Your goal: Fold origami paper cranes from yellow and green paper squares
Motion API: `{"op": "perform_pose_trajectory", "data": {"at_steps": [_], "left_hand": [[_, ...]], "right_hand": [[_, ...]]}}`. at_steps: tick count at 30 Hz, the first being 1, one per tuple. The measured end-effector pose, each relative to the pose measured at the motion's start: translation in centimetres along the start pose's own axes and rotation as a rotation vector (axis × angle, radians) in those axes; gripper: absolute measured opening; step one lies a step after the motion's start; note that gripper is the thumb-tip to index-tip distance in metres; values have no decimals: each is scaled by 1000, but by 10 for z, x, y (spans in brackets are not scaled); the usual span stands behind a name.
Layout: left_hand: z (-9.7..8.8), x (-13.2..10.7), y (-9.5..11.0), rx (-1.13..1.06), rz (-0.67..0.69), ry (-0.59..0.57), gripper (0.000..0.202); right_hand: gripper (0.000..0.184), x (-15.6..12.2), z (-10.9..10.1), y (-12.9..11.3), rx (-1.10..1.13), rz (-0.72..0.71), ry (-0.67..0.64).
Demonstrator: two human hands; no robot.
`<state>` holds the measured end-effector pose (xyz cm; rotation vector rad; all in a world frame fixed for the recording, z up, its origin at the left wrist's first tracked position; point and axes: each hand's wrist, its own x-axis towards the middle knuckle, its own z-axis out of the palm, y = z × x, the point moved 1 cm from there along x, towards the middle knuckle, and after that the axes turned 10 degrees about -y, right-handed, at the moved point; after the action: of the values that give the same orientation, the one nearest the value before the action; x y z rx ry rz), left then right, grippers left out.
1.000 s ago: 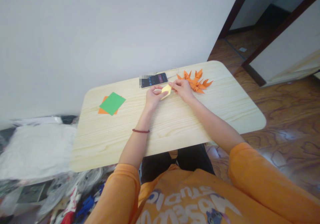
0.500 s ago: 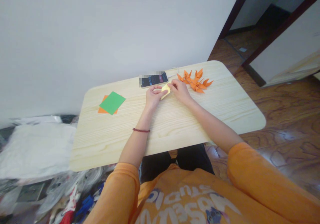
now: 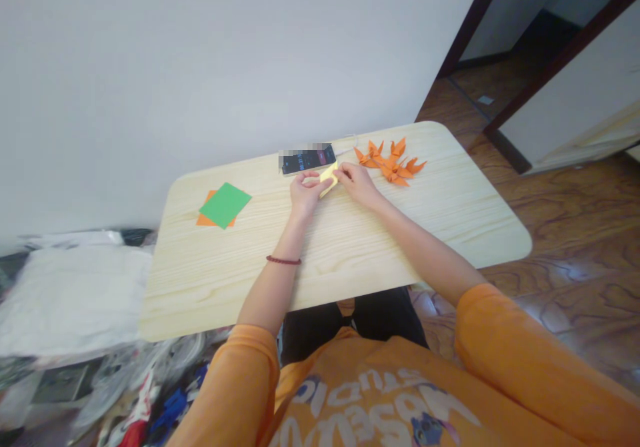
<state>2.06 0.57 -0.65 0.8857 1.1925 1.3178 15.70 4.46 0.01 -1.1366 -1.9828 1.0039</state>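
A small folded piece of yellow paper lies on the pale wooden table, pinched from both sides. My left hand grips its left edge with curled fingers. My right hand pinches its right end. Both hands rest on the table just in front of a dark phone. Several folded orange paper figures lie just right of my right hand.
A green sheet lies over an orange sheet at the table's left. A white wall stands behind the table. White cloth and clutter lie on the floor at left. Wooden floor and a doorway lie to the right.
Both hands and the yellow paper have shifted slightly left and toward the phone; the paper looks folded a little smaller between the fingers.
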Motion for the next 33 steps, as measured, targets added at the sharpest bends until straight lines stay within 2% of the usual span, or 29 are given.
{"op": "perform_pose_trajectory", "data": {"at_steps": [10,17,23,29,33], "left_hand": [[-2,0,2,3,25,94,41],[-2,-1,6,56,-8,32,44],[-5,-2,8,67,-77,-81,51],[-10,2,5,53,-128,-165,50],[-11,3,5,21,-161,-167,46]], "right_hand": [[20,-1,8,4,360,67,-83],[23,-1,4,4,567,127,-104],[22,0,-4,4,650,175,-92],[25,5,-15,8,668,245,0],[23,7,-21,9,707,259,65]]}}
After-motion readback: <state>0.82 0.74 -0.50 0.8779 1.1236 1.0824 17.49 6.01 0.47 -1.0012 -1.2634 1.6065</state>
